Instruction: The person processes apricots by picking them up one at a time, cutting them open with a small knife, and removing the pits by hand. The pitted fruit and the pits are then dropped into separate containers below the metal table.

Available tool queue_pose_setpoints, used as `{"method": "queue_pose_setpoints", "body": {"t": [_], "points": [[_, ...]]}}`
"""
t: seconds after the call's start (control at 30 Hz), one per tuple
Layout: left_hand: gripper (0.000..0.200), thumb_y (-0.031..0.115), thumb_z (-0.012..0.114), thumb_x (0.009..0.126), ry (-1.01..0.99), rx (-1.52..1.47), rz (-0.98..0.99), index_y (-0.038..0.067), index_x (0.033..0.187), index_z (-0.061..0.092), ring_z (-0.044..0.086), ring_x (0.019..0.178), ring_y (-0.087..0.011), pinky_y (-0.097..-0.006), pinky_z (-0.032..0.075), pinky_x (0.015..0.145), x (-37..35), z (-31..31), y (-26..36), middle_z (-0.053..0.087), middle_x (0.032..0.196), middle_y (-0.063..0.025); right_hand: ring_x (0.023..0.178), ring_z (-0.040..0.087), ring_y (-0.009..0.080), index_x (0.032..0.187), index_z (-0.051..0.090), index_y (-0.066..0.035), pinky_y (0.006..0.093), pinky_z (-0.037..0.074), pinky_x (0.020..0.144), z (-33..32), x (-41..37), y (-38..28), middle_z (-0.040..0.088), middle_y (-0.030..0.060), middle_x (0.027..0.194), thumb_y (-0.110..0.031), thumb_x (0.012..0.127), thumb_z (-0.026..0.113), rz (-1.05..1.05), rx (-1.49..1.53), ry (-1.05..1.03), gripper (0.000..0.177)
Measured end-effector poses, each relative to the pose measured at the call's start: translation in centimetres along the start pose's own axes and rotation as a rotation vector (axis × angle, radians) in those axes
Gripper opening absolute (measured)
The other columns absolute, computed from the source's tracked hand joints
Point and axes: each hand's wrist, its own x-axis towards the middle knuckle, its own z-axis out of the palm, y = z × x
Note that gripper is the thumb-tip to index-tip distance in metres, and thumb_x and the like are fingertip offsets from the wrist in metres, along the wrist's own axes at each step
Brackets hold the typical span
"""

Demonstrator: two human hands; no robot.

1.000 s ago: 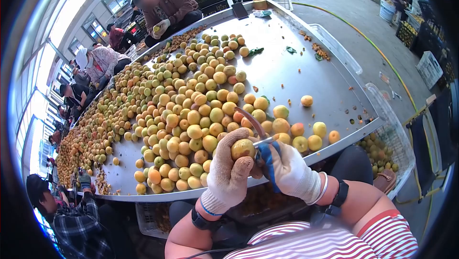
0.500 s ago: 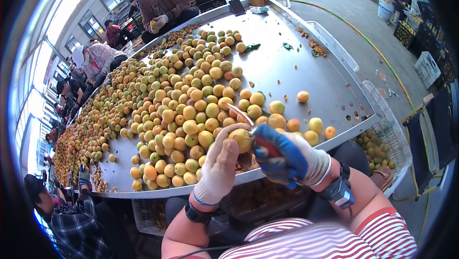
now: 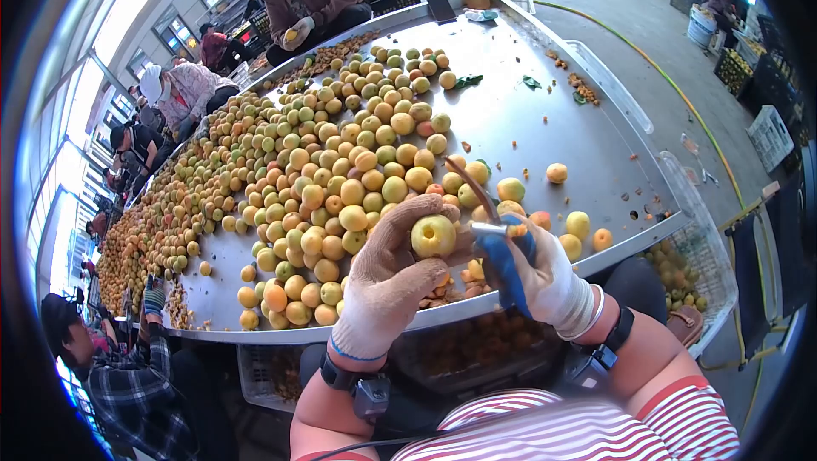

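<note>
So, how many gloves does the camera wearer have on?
2: one glove on the left hand, holding an apricot-like fruit, and one on the right hand, holding a curved knife. Neither is hidden.

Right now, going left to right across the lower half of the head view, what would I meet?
Co-worker in plaid, low white crate, left hand around a yellow-green fruit, right hand gripping a curved-bladed tool, fruit-filled crate, dark chair.

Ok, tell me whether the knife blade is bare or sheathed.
Bare: the knife shows its curved blade uncovered, projecting from the right hand with the tip toward the fruit pile.
</note>
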Motion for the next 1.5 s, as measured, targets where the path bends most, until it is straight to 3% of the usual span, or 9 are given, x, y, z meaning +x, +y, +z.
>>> {"method": "queue_pose_setpoints", "body": {"t": [0.17,0.33,0.7,0.8,0.97,1.13,1.3,1.33,1.5], "points": [[0.055,-0.012,0.074,0.078,0.083,0.359,0.145,0.002,0.126,0.049,0.062,0.112,-0.0197,-0.0345,0.052,0.100,-0.3,0.2,0.2,0.057,0.126,-0.0135,0.073,0.064,0.0147,0.108,0.058,-0.001,0.0291,0.051,0.067,0.6,-0.9,-1.0,0.065,0.0078,0.082,-0.010,0.099,0.056,-0.135,-0.317,-0.121,0.013],[0.066,-0.004,0.088,0.069,0.013,0.450,0.294,0.004,0.119,0.046,0.060,0.109,-0.0183,-0.0335,0.051,0.098,-0.4,-1.2,-0.3,0.056,0.118,-0.0113,0.070,0.067,0.0333,0.108,0.059,-0.003,0.0359,0.052,0.063,0.5,-1.1,-1.2,0.065,0.0147,0.079,-0.008,0.092,0.059,-0.270,-0.517,-0.181,0.017],[0.077,0.004,0.095,0.062,-0.001,0.712,0.537,0.006,0.118,0.043,0.060,0.107,-0.0196,-0.0347,0.051,0.096,-0.6,-2.1,-0.5,0.057,0.114,-0.0103,0.069,0.067,0.0344,0.110,0.061,-0.004,0.0372,0.053,0.060,0.8,-1.1,-0.2,0.066,0.0129,0.081,-0.007,0.090,0.063,-0.530,-0.679,-0.148,0.021],[0.073,0.002,0.094,0.063,0.057,0.475,0.519,0.005,0.118,0.045,0.061,0.105,-0.0205,-0.0352,0.052,0.094,-0.8,-0.7,-0.6,0.059,0.111,-0.0093,0.068,0.067,0.0336,0.112,0.060,-0.004,0.0373,0.053,0.058,1.4,-1.1,0.3,0.066,0.0122,0.080,-0.007,0.089,0.064,-0.647,-0.731,-0.096,0.023],[0.053,0.022,0.084,0.083,0.072,-0.131,0.290,0.003,0.117,0.048,0.062,0.110,-0.0236,-0.0362,0.053,0.096,-0.9,0.1,-1.2,0.062,0.110,-0.0115,0.064,0.065,0.0338,0.114,0.058,-0.001,0.0392,0.052,0.055,2.0,-1.0,1.7,0.064,0.0114,0.075,-0.009,0.087,0.066,-0.679,-0.840,-0.055,0.029],[0.056,0.035,0.079,0.087,0.185,-0.269,0.103,0.002,0.121,0.049,0.062,0.112,-0.0242,-0.0368,0.051,0.098,-1.4,1.3,-1.3,0.061,0.115,-0.0130,0.062,0.063,0.0343,0.112,0.058,-0.002,0.0410,0.051,0.053,2.4,-0.7,2.8,0.063,0.0128,0.072,-0.011,0.086,0.067,-0.659,-0.882,-0.005,0.030],[0.058,0.021,0.078,0.087,0.158,0.022,0.065,0.001,0.131,0.046,0.060,0.120,-0.0249,-0.0354,0.050,0.102,-1.1,-0.2,-0.2,0.057,0.128,-0.0140,0.063,0.063,0.0354,0.109,0.058,-0.002,0.0415,0.051,0.054,2.0,-0.6,3.0,0.063,0.0132,0.072,-0.010,0.083,0.068,-0.676,-0.858,0.003,0.029],[0.066,0.006,0.079,0.083,0.117,0.158,0.149,0.000,0.138,0.043,0.058,0.123,-0.0234,-0.0356,0.048,0.104,-1.3,0.2,0.4,0.055,0.133,-0.0146,0.063,0.063,0.0354,0.109,0.058,-0.002,0.0415,0.051,0.054,2.0,-0.6,3.0,0.063,0.0132,0.072,-0.010,0.083,0.068,-0.677,-0.859,0.002,0.029],[0.075,-0.008,0.077,0.080,0.070,0.446,0.344,-0.003,0.145,0.039,0.058,0.120,-0.0204,-0.0344,0.049,0.103,-1.6,0.0,0.3,0.055,0.136,-0.0150,0.064,0.064,0.0363,0.112,0.057,-0.002,0.0418,0.051,0.055,1.9,-0.6,2.8,0.064,0.0133,0.075,-0.008,0.083,0.066,-0.650,-0.797,-0.030,0.031]]}}
